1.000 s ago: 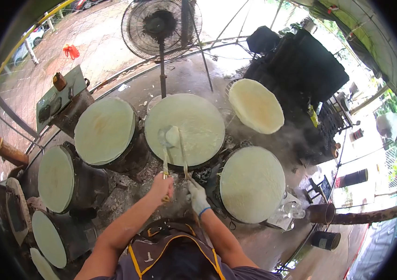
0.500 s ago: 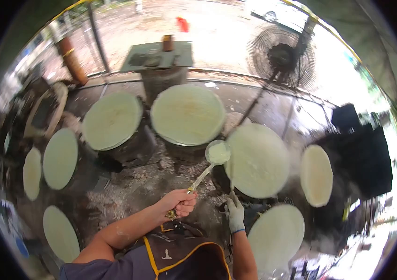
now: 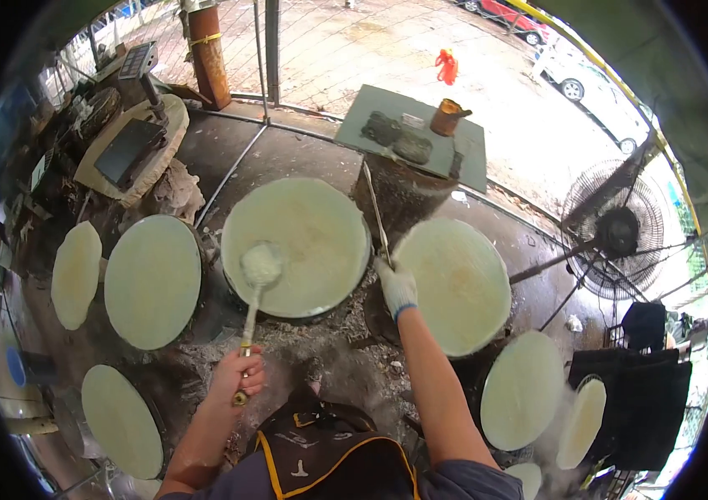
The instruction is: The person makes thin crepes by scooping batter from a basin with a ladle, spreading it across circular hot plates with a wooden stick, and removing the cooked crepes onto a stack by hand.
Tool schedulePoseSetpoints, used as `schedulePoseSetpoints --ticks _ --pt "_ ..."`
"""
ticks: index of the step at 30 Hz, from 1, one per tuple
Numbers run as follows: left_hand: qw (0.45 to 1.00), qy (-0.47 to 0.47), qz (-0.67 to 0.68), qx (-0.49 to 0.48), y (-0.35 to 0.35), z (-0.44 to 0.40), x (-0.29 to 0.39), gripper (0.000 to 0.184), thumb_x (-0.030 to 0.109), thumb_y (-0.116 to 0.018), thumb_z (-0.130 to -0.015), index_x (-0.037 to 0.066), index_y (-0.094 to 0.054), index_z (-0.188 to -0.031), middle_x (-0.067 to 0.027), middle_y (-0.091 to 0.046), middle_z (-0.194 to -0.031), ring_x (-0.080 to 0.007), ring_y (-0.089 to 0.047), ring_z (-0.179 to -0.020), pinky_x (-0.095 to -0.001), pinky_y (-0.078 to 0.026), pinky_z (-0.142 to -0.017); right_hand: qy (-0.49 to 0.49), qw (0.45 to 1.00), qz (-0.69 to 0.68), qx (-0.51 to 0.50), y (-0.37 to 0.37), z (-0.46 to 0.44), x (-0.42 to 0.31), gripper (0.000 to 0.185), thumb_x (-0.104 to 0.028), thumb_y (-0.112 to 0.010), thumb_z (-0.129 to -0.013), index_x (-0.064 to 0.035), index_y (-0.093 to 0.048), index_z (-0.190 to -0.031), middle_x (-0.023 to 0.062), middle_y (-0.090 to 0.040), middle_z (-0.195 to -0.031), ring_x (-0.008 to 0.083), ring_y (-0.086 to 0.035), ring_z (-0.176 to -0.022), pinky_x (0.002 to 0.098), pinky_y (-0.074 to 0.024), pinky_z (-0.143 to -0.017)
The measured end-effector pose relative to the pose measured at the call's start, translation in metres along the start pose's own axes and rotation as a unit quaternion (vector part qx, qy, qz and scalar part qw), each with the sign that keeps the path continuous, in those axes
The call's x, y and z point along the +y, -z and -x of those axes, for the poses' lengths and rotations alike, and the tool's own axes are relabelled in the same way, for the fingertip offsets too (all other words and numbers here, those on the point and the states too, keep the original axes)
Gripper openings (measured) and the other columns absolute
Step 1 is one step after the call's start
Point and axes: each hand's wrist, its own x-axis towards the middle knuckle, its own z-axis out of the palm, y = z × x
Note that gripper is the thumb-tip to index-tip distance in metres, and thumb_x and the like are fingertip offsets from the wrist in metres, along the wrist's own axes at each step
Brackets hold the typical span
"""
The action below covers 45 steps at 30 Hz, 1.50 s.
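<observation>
My bare left hand (image 3: pixel 236 377) is wrapped round the handle of a ladle (image 3: pixel 261 263), whose pale, batter-coated bowl is over the left part of a large round griddle covered with a pale green sheet of batter (image 3: pixel 312 225). Whether the bowl touches the sheet I cannot tell. In a white glove, my right hand (image 3: pixel 397 287) is closed on a long thin stick (image 3: pixel 377 212) pointing up and away. That hand is between the middle griddle and another round pale sheet (image 3: pixel 454 287) on its right.
More round pale sheets sit around me, including one at left (image 3: pixel 154 282) and one at right (image 3: pixel 522 390). A green board (image 3: pixel 354 112) holding a rusty can (image 3: pixel 447 118) stands ahead. A scale (image 3: pixel 125 152) is at far left, a fan (image 3: pixel 618 233) at right. Ash covers the ground.
My view has turned left. The ladle has moved from between two griddles to over the middle one. My right hand has reached forward with the stick, which now points away from me.
</observation>
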Motion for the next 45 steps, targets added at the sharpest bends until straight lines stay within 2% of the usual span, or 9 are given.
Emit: schedulePoseSetpoints --ticks 5,8,12,19,27,30,37,40,45 --pt "0.995 -0.073 0.065 0.032 0.042 -0.014 0.059 0.019 0.001 -0.048 -0.088 0.002 -0.047 -0.106 -0.0015 -0.040 -0.065 -0.0054 -0.035 -0.042 -0.0203 -0.031 -0.034 -0.005 0.999 0.042 -0.007 -0.058 -0.038 -0.046 0.046 -0.040 -0.063 -0.080 -0.0058 -0.066 -0.110 0.0215 -0.067 -0.097 0.0313 -0.066 -0.092 0.0380 -0.0482 -0.081" --pt "0.985 -0.107 0.122 0.049 0.057 -0.019 0.079 0.019 0.000 -0.047 -0.088 0.000 -0.047 -0.106 -0.0018 -0.041 -0.065 -0.0053 -0.036 -0.042 -0.0201 -0.031 -0.034 -0.001 0.986 0.167 -0.009 -0.073 -0.039 -0.049 0.043 -0.038 -0.066 -0.080 -0.0018 -0.068 -0.103 0.0118 -0.069 -0.082 0.0207 -0.064 -0.074 0.0337 -0.0486 -0.072" --pt "0.975 -0.140 0.150 0.081 0.061 -0.023 0.102 0.018 0.000 -0.047 -0.089 0.000 -0.047 -0.106 -0.0012 -0.041 -0.065 -0.0048 -0.035 -0.041 -0.0200 -0.031 -0.034 0.021 0.994 -0.104 0.014 -0.081 -0.029 -0.078 0.032 -0.024 -0.069 -0.082 0.0036 -0.066 -0.097 0.0064 -0.066 -0.079 0.0116 -0.059 -0.070 0.0269 -0.0476 -0.065" --pt "0.978 -0.160 0.119 0.062 0.054 -0.034 0.113 0.017 0.004 -0.046 -0.093 -0.001 -0.047 -0.108 -0.0001 -0.040 -0.066 -0.0043 -0.034 -0.042 -0.0191 -0.033 -0.034 0.015 0.961 -0.277 0.020 -0.037 0.000 -0.102 0.026 -0.019 -0.069 -0.084 0.0033 -0.064 -0.097 0.0033 -0.065 -0.081 0.0102 -0.057 -0.068 0.0252 -0.0465 -0.062" --pt "0.993 -0.046 0.112 -0.015 0.023 -0.086 0.105 0.017 0.006 -0.043 -0.095 -0.002 -0.047 -0.110 -0.0007 -0.038 -0.067 -0.0048 -0.035 -0.043 -0.0193 -0.034 -0.033 -0.099 0.915 -0.245 0.305 0.173 0.043 0.089 0.035 -0.022 -0.068 -0.083 0.0050 -0.065 -0.104 0.0077 -0.068 -0.086 0.0134 -0.061 -0.074 0.0274 -0.0478 -0.067" --pt "0.996 -0.024 0.080 -0.020 -0.005 -0.100 0.097 0.018 0.006 -0.043 -0.095 -0.002 -0.046 -0.110 -0.0011 -0.039 -0.067 -0.0048 -0.035 -0.043 -0.0195 -0.033 -0.032 -0.112 0.905 -0.231 0.338 0.206 0.020 0.166 0.029 -0.018 -0.068 -0.083 0.0030 -0.065 -0.103 0.0087 -0.068 -0.086 0.0152 -0.062 -0.069 0.0291 -0.0493 -0.064" --pt "0.999 0.007 -0.013 -0.035 -0.060 -0.105 0.067 0.021 0.005 -0.043 -0.093 -0.003 -0.046 -0.112 -0.0018 -0.041 -0.066 -0.0061 -0.036 -0.043 -0.0219 -0.035 -0.032 -0.161 0.920 0.048 0.353 0.256 0.011 0.128 0.044 -0.034 -0.069 -0.080 0.0009 -0.066 -0.106 0.0146 -0.070 -0.093 0.0231 -0.065 -0.085 0.0349 -0.0479 -0.081" --pt "0.998 0.030 -0.017 -0.051 -0.065 -0.103 0.058 0.021 0.005 -0.044 -0.092 -0.003 -0.047 -0.112 -0.0014 -0.041 -0.065 -0.0058 -0.036 -0.043 -0.0215 -0.035 -0.033 -0.117 0.905 0.061 0.405 0.252 0.020 0.164 0.046 -0.035 -0.066 -0.078 0.0020 -0.066 -0.104 0.0208 -0.068 -0.094 0.0302 -0.066 -0.091 0.0372 -0.0481 -0.081" --pt "0.997 0.040 -0.040 -0.056 -0.065 -0.102 0.047 0.022 0.005 -0.047 -0.091 -0.003 -0.048 -0.111 -0.0006 -0.040 -0.064 -0.0056 -0.036 -0.043 -0.0210 -0.034 -0.033 -0.166 0.941 -0.054 0.291 0.225 0.046 0.170 0.045 -0.026 -0.068 -0.078 0.0035 -0.063 -0.112 0.0164 -0.069 -0.096 0.0246 -0.066 -0.086 0.0340 -0.0490 -0.081"
